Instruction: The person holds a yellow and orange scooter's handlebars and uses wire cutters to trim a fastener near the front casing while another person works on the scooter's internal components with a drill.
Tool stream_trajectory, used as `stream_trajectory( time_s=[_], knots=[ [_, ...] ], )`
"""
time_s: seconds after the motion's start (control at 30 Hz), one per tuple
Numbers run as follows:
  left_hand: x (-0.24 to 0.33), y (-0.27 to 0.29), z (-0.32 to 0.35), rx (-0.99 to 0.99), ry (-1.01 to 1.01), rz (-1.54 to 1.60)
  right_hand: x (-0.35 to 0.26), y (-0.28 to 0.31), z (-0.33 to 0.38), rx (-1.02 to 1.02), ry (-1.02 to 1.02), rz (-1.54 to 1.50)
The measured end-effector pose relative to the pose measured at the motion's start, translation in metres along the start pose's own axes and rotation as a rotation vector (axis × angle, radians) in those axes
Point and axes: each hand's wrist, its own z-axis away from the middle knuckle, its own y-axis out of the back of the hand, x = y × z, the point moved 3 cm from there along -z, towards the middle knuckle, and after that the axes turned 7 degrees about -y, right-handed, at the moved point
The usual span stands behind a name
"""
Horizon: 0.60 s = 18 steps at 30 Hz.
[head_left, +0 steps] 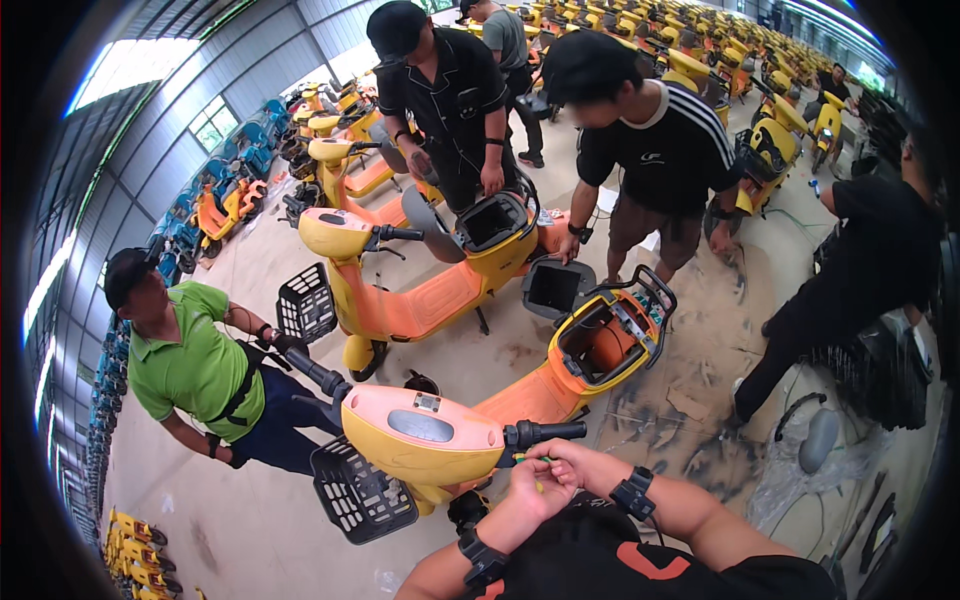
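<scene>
My left hand [536, 490] and my right hand [567, 464] are close together just below the right handlebar grip [555, 431] of a yellow and orange scooter [425, 455]. The fingers of both are closed. A small green and yellow piece shows between them, mostly covered, so its kind is unclear. The scooter's front panel has a grey oval display [420, 426], and a black basket [362, 492] hangs at its front. Its seat area lies open, showing an orange cavity [607, 345]. Beside it, a person in a black striped shirt [655, 150] touches a dark open bin [556, 287].
A second scooter [420, 300] stands beyond, with a person in dark clothes [440, 100] behind it. Someone in a green shirt [195, 350] stands left, by the left grip. Flattened cardboard [690, 370], clear plastic sheeting [795, 490] and a grey seat [818, 441] lie on the right.
</scene>
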Motion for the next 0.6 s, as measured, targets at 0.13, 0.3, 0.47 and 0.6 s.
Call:
stream_trajectory(
  time_s=[0.13, 0.3, 0.47, 0.6],
  knots=[
    [-0.004, 0.009, 0.004, -0.068, 0.063, -0.009, -0.003, 0.011, -0.009, 0.208, 0.048, 0.192],
    [0.005, 0.026, 0.016, -0.087, 0.122, -0.107, -0.054, 0.103, 0.023, 0.631, 0.298, 0.806],
    [0.004, 0.025, 0.008, -0.110, 0.111, -0.167, -0.089, 0.201, -0.023, 0.745, 0.279, 0.586],
    [0.004, 0.032, 0.007, -0.122, 0.100, -0.191, -0.079, 0.240, -0.106, 0.730, 0.251, 0.808]
  ],
)
